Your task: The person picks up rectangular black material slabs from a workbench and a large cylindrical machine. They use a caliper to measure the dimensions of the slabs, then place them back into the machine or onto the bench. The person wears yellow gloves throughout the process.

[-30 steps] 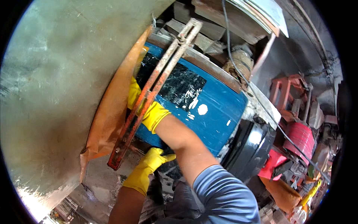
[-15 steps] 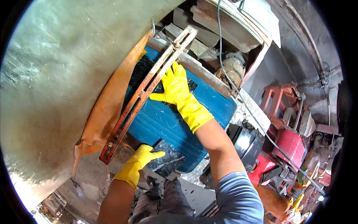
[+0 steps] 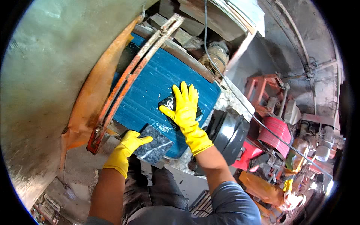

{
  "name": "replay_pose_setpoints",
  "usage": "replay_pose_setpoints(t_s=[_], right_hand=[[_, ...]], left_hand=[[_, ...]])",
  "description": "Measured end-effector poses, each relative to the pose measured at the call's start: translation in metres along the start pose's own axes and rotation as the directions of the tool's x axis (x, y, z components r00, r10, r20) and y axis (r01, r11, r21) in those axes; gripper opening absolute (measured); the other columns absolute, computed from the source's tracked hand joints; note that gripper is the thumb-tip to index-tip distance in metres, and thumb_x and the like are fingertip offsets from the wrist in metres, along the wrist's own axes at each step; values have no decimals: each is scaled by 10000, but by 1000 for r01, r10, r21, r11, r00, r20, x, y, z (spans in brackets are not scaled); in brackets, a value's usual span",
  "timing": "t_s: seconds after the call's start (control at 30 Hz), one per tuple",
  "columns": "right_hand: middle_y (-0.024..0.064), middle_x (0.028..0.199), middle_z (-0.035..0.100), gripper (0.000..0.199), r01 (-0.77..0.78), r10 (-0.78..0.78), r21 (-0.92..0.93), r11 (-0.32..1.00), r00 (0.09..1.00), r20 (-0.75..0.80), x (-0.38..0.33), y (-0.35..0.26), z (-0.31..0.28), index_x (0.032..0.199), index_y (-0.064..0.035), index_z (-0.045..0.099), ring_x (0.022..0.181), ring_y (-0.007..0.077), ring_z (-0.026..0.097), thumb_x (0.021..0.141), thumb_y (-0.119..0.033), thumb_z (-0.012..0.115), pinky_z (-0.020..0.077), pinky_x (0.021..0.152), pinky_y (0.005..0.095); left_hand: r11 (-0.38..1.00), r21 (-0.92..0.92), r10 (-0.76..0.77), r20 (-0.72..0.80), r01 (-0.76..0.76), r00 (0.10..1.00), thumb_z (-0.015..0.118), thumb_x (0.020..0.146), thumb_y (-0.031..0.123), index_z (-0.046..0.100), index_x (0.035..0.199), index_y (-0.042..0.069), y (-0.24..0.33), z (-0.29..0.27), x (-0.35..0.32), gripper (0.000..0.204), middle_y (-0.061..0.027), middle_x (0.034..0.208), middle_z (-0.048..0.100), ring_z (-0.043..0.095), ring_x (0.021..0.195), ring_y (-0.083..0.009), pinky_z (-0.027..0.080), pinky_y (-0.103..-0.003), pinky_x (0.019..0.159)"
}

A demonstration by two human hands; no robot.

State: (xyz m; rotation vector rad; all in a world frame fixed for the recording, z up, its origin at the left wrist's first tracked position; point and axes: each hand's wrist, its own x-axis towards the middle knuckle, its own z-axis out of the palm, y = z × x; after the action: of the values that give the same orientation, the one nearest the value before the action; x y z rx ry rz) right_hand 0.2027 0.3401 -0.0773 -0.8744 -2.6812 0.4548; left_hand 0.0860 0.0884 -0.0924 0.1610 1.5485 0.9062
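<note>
My left hand [image 3: 123, 149], in a yellow rubber glove, grips the edge of a dark grey stone tile [image 3: 154, 145] with white veins, thumb on its face. The tile is tilted at the near edge of a wet blue belt [image 3: 148, 80]. On that belt lies a second dark tile [image 3: 167, 102], shiny with water. My gloved right hand [image 3: 184, 110] rests flat on top of it, fingers spread, covering most of it. A rusty orange slotted metal bar [image 3: 128, 80] crosses above the belt to the left of my right hand.
An orange flap [image 3: 93, 86] hangs along a big greenish panel [image 3: 48, 75] at left. Black tubs [image 3: 228, 133] stand right of the belt. A grey cable [image 3: 240, 92] runs across the right side. Farther right are a red ribbed drum [image 3: 275, 135] and a red metal frame [image 3: 260, 90].
My right hand has moved away from the slotted bar, nearer to me on the belt, and lies on a dark tile there. My left hand still holds its tile. The whole view has shifted.
</note>
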Motion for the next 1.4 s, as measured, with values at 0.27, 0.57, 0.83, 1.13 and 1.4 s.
replay_pose_setpoints(t_s=[0.27,0.57,0.83,1.13,1.4], right_hand=[[253,1506,556,686,-407,449,305,861,890,-78,-87,65,-7,1392,-45,645,1381,442,529,792,-231,920,405,1187,466],[288,1606,416,1084,-563,601,352,748,800,3,-59,64,-2,1602,-10,353,1499,434,398,784,-445,915,337,1239,459],[213,1272,723,795,-655,642,167,737,756,130,-13,62,-27,1354,-35,638,1174,367,702,737,-414,965,562,970,413],[254,1440,617,834,-334,330,58,941,941,78,-78,69,-29,1487,-44,548,1293,451,605,839,-475,850,481,1093,480],[114,1246,715,788,-727,715,685,48,504,484,-106,27,-15,1426,-105,587,963,267,717,762,-270,978,568,747,458]], left_hand=[[999,21,-33,9,33,999,934,814,285,695,1209,-79,17,2,-11,587,-124,1170,709,640,1052,-218,498,-365,959],[959,225,-155,-101,174,983,924,796,423,474,1456,-174,-7,-4,3,997,-314,1494,540,520,1405,-397,407,-444,1170],[979,134,-133,-132,151,982,972,757,356,500,1423,-168,-28,-9,18,970,-271,1444,579,538,1355,-330,413,-416,1141],[969,174,-143,-189,176,971,961,760,410,434,1473,-185,-10,-3,2,1068,-298,1493,535,503,1412,-355,399,-424,1170],[968,213,-109,-128,134,986,929,792,436,357,1534,-173,3,-5,-10,1117,-328,1588,427,440,1480,-368,367,-427,1206]])
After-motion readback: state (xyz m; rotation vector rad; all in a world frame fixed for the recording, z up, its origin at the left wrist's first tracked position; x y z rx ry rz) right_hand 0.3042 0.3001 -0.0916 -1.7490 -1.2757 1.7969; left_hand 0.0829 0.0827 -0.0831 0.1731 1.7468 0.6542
